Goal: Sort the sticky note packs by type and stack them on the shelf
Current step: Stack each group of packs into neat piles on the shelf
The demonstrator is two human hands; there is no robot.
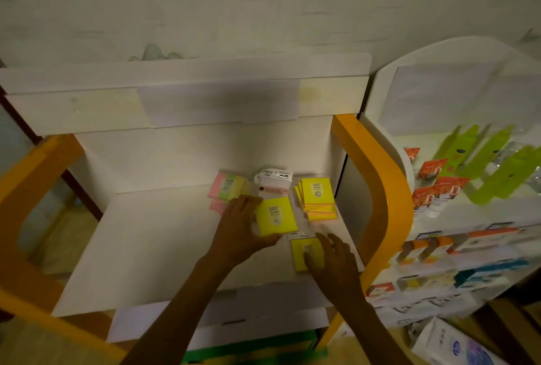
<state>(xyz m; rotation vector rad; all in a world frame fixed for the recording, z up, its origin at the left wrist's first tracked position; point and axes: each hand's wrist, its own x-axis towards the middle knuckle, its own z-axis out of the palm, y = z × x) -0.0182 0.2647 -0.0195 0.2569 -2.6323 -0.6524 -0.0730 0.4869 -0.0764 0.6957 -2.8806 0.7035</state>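
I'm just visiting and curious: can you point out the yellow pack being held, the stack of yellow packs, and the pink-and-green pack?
held yellow pack [276,216], head view, label face.
yellow stack [317,191], head view, top pack's face.
pink-and-green pack [229,187], head view, green front.

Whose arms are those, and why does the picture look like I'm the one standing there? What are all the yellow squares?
The picture comes from a camera worn on a person's head, looking down, so you see that person's own two arms. No machine is here.

They stand at a white shelf with orange sides. The yellow squares are packs of sticky notes. The left hand holds one yellow pack marked 2207. The right hand rests its fingers on another yellow pack lying on the shelf.

Further back sit a stack of yellow 2207 packs, a pink and green pack marked 2209, and a white packet with print too small to read.

The next shelf to the right holds other boxes.
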